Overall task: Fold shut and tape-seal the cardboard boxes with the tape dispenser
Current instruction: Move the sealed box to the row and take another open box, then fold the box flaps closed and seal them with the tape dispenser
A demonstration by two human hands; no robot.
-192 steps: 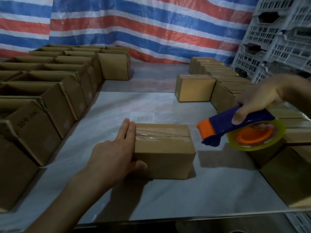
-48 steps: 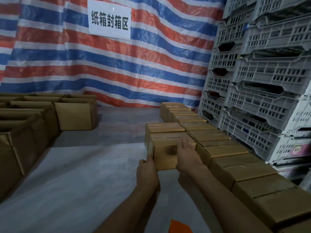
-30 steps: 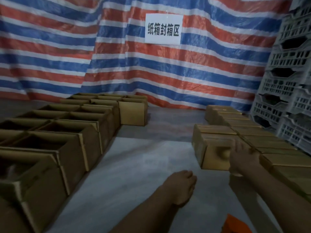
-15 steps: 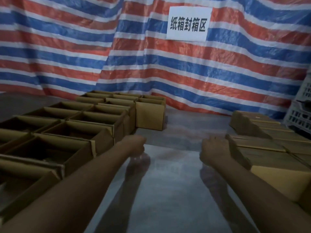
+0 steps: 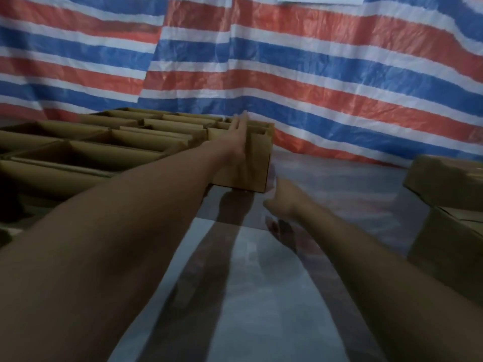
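An open cardboard box (image 5: 257, 165) stands at the far right end of the rows of open boxes (image 5: 104, 142) on the left. My left hand (image 5: 239, 137) stretches out with straight fingers and lies against the near face and top edge of that box. My right hand (image 5: 283, 198) hovers above the table just right of the box's lower corner, fingers loosely extended, holding nothing. The tape dispenser is out of view.
Sealed boxes (image 5: 449, 205) line the right edge of the table. The grey glossy table (image 5: 261, 283) runs between the two groups. A red, white and blue striped tarp (image 5: 287, 61) hangs behind.
Both arms have reached further forward to the far open box; the left hand now touches it. The view has swung left and down, away from the sealed box set down earlier.
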